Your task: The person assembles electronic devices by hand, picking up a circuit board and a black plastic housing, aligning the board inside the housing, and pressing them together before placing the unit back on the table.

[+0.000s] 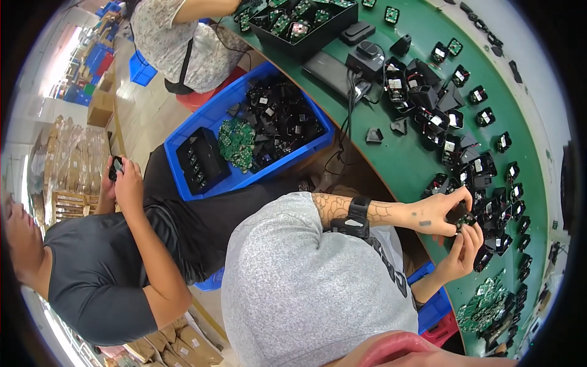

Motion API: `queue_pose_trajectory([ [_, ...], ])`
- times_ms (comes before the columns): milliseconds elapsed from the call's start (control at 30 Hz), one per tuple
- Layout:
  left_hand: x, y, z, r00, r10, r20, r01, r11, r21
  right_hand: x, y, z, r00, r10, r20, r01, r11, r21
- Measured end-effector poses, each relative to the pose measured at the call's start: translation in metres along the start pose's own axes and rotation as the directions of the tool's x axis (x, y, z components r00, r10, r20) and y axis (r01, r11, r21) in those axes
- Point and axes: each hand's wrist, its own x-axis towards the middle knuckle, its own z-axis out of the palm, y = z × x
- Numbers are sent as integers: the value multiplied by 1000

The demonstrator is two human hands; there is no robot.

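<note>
My left hand [437, 214], with a dark watch on its wrist, grips a small black plastic housing [457, 212] between thumb and fingers over the green table. A green circuit board shows at the housing's lower right side. The fingertips of my right hand [463, 252] are closed on that same edge, just below the left hand. What lies under the fingertips is hidden. Black housings [483, 168] with white labels and wires lie close around both hands. Near my right hand is a pile of bare green circuit boards [486, 306].
The green table [403, 174] curves along the right, with a row of housings at its far edge. A black tray [299, 27] of boards and a cable bundle [351, 92] lie farther up. A blue bin [244, 177] of parts stands left, beside a seated co-worker [104, 275]; another sits above.
</note>
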Motion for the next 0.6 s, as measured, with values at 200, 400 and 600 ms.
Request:
queue_pose_trajectory([
  [200, 7, 9, -18, 996, -73, 49, 75, 996, -39, 11, 11, 3, 979, -144, 141, 141, 990, 30],
  [400, 19, -8, -20, 990, -142, 0, 135, 944, -302, 30, 11, -2, 949, -225, 223, 208, 973, 98],
  [600, 11, -7, -11, 994, -107, 21, 108, 948, -299, 23, 12, -5, 960, -242, 143, 245, 969, -5],
])
